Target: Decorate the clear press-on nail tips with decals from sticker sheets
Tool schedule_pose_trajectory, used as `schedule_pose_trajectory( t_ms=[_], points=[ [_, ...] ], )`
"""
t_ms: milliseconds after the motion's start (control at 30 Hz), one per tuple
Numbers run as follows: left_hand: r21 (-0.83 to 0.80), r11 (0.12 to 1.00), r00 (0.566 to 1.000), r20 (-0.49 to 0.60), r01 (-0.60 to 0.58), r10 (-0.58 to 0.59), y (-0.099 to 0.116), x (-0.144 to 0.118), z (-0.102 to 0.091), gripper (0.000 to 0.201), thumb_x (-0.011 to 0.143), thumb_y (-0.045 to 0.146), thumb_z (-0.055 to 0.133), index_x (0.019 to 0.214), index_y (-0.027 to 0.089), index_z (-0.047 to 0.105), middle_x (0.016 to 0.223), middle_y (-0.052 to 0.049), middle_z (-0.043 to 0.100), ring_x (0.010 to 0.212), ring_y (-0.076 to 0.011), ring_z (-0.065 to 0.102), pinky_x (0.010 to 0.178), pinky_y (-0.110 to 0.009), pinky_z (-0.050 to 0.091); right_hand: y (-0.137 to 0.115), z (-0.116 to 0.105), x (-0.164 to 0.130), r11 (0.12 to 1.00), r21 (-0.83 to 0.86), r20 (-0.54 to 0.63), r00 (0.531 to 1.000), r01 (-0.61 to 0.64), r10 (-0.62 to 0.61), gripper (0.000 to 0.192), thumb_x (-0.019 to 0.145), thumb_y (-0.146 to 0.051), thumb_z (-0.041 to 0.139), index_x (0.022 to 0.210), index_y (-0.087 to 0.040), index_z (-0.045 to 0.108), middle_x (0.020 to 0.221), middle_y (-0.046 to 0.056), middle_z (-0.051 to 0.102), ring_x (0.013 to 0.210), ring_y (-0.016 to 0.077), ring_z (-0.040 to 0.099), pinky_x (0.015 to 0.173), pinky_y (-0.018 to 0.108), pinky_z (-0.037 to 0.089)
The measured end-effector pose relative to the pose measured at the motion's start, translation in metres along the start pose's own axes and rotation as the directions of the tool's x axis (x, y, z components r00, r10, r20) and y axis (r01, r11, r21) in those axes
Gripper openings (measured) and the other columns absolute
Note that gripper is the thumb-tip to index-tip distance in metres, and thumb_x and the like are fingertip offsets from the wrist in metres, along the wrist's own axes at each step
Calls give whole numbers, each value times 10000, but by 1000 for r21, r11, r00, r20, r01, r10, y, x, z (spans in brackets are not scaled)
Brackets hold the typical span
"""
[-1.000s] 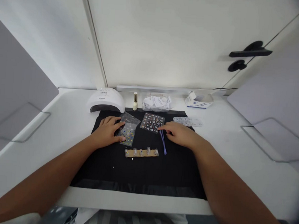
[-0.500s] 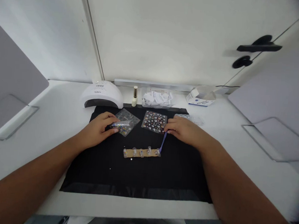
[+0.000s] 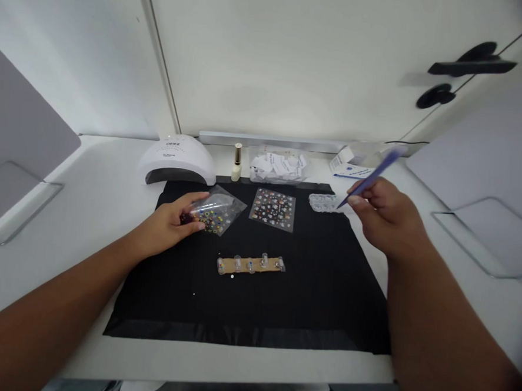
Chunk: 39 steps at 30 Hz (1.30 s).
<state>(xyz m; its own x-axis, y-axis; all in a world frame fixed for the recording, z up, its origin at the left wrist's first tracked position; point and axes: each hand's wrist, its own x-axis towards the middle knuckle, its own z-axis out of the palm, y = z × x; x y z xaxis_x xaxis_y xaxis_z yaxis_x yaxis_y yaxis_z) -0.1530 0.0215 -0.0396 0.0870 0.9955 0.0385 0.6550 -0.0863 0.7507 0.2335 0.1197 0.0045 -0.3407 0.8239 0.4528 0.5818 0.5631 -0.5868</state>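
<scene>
Two hands share the work: the left hand [image 3: 168, 225] pinches a clear sticker packet [image 3: 216, 211] near the mat's [image 3: 254, 307] far-left corner, while the right hand [image 3: 386, 218], raised toward the counter's far-right edge, pinches purple tweezers [image 3: 370, 177]. A steady packet would ease a clean pick.

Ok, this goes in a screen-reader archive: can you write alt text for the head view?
Over a black mat, the left hand pinches a clear sticker packet while the right hand holds purple tweezers raised. A second sticker sheet and a strip of nail tips lie between them, a white nail lamp behind.
</scene>
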Motion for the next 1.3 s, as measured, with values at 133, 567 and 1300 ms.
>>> schedule_pose_trajectory(
  t_ms=[133,567,1300],
  points=[
    [-213,977,1000,-1,27,-28,5,0,2,812,772,353,688,1481,262,302,795,20,598,651,-146,582,607,-268,516,-2,16,1,874,477,-197,980,93,3,41,844,-219,541,857,-245,512,607,-26,509,575,156,493,616,342,410],
    [-201,976,978,-206,-86,43,31,-16,3,277,718,310,766,893,192,586,755,29,572,670,-121,542,629,-240,445,-50,61,-9,426,904,-14,995,-29,97,240,852,-444,623,784,-213,611,607,-19,595,541,143,577,551,289,457],
    [-522,803,944,-296,-286,143,74,-58,49,241,837,89,677,983,276,642,805,52,667,650,-52,632,605,-115,536,-100,86,-52,289,933,-116,937,217,-329,258,972,-338,480,1101,-222,671,795,70,693,925,245,634,837,463,499]
  ],
)
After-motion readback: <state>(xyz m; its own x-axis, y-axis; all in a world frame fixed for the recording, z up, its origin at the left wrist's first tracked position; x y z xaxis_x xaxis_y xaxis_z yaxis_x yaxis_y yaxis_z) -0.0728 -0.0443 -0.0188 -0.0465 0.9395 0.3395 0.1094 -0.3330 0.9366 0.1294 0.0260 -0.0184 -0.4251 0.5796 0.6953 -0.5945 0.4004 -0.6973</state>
